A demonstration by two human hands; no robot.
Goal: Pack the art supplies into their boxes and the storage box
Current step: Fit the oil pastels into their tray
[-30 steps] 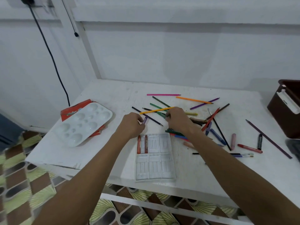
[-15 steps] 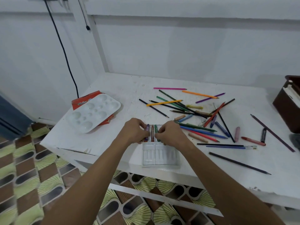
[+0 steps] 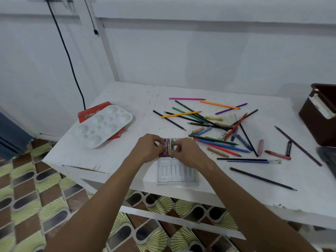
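Both hands have come back from the scattered pencils to the far end of the clear crayon tray (image 3: 177, 171), and the row there has grown: purple and green crayons (image 3: 168, 147) now lie beside the brown ones. The left hand (image 3: 148, 148) pinches at the purple side of the row, the right hand (image 3: 185, 151) pinches the green crayon, seating it in its slot. I judge the packing barely begun, since most tray slots show bare.

The tray sits at the near edge of the white surface (image 3: 127, 99). Colored pencils (image 3: 209, 117) and loose crayons lie strewn to the right, a white palette (image 3: 103, 126) rests on a red box (image 3: 92, 111) at left, and a brown storage box (image 3: 316, 115) stands far right. White walls, a black cable, patterned floor tiles below
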